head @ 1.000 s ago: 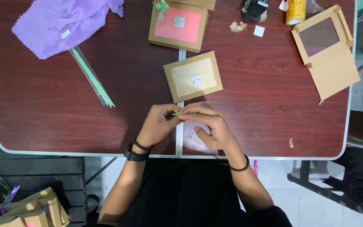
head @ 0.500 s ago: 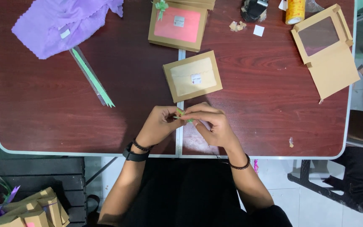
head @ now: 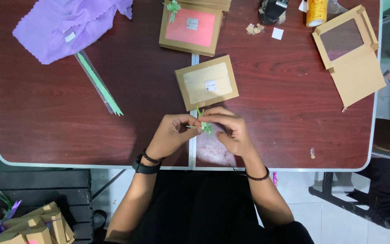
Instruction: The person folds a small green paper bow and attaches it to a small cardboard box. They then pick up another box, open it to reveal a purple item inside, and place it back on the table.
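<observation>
At the near edge of the dark wood table (head: 68,126), right over the seam in the middle, both hands are bunched together around a small green ribbon (head: 204,124). The left hand (head: 173,134) has its fingertips pinched shut on the ribbon's left side, and the right hand (head: 227,129) is curled over it from the other side, fingers closed on the same bit (it's tiny, so I can't tell exactly how it's folded). A ribbon end pokes up just above the fingers.

Just beyond the hands sits a flat brown box (head: 206,82) with a pale window and a little white sticker. Farther back there's a second brown box with a pink window (head: 190,28) and a green bow (head: 173,6) on its corner. Off to the left lie a strip of green ribbons in a clear sleeve (head: 98,83) and a purple cloth (head: 64,25). Over on the right is an opened-out box lid (head: 350,54), well apart from the hands.
</observation>
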